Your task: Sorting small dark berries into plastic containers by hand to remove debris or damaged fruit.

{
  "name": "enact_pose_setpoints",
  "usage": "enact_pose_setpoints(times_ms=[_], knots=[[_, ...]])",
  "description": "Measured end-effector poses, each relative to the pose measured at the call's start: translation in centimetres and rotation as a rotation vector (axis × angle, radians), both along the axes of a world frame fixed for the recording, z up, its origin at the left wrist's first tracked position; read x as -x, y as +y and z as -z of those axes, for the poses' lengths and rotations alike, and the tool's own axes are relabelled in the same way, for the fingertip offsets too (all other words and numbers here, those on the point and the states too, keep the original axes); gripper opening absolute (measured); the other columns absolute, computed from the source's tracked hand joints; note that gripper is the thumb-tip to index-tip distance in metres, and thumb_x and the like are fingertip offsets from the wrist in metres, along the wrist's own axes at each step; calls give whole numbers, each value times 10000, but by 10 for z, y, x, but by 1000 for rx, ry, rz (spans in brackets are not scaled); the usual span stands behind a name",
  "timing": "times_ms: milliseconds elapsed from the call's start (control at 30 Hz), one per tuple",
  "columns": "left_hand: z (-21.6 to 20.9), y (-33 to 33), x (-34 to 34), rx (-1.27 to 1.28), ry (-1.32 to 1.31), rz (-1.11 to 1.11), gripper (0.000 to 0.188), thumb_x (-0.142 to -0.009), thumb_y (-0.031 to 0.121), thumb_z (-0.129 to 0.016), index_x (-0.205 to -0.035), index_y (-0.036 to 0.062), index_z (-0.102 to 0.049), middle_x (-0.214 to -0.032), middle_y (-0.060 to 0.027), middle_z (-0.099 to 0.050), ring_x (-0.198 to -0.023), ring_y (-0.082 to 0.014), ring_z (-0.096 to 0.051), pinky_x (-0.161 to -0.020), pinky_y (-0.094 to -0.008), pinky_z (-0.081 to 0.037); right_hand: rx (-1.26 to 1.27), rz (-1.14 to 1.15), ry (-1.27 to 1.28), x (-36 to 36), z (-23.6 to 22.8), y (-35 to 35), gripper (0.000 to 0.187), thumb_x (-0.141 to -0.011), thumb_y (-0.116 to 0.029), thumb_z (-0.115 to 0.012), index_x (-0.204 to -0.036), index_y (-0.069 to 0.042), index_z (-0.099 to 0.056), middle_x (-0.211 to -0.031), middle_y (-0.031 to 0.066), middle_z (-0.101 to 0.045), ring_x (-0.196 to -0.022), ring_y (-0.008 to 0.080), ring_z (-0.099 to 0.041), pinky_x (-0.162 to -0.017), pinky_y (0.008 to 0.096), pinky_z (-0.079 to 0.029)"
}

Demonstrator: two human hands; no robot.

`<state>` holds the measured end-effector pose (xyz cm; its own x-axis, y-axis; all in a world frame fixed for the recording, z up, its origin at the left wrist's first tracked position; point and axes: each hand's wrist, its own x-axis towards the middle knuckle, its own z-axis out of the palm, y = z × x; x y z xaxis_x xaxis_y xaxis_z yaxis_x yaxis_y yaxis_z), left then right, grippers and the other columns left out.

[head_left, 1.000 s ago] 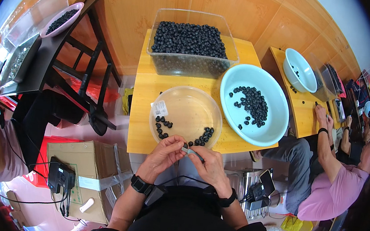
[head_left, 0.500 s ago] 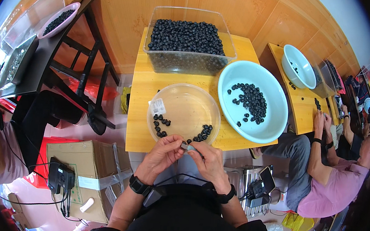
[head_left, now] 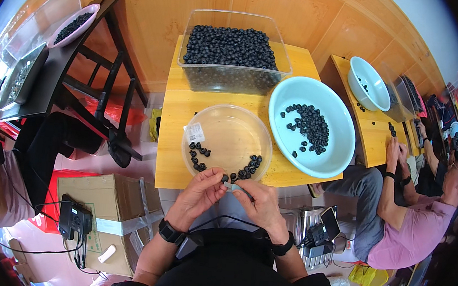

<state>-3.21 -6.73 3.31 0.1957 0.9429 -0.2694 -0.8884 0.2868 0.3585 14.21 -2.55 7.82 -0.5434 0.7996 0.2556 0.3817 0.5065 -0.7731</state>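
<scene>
Over the near rim of a round clear shallow tub (head_left: 216,108), my two hands meet with their fingertips close together. My left hand (head_left: 201,192) pinches a small black round part (head_left: 225,179). Between the thumb and fingers of my right hand (head_left: 261,202) is a small grey flat piece (head_left: 231,186), held against or right beside that part; its kind is too small to make out. Inside the tub, several black round parts (head_left: 199,150) lie at the left, and more black parts (head_left: 251,166) are grouped at the right near my fingers.
Behind the tub stands a clear rectangular bin (head_left: 232,80) heaped with black parts. A light-blue basin (head_left: 277,125) with more sits at the right of the wooden table (head_left: 169,165). Co-workers sit on both sides; a cardboard box (head_left: 89,187) stands at lower left.
The black part now shows more at my left fingertips, and the grey piece sits a little lower. My hands have otherwise hardly moved.
</scene>
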Motion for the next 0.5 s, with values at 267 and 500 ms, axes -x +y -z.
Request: enact_pose_setpoints(times_ms=[267, 500], knots=[[1, 0, 0, 32, -3, 12, 110, -907, 125, -610, -982, 45, -601, -816, -28, -650, -722, -102, -643, -645, -201, -537, 8, -9, 31, 1, 0, 0, 170, -854, -181, -648, -909, -20, -646, -756, 106, -650, -542, 254, -608, -497, 324, -461], [1, -1, -2, 6, 1, 39, 105, -900, 108, -615, -980, 41, -605, -835, -48, -656, -716, -106, -644, -641, -202, -538, -4, 56, 6, -3, 11, 6, 171, -838, -167, -660, -922, -18, -644, -756, 114, -649, -544, 271, -611, -502, 343, -467]])
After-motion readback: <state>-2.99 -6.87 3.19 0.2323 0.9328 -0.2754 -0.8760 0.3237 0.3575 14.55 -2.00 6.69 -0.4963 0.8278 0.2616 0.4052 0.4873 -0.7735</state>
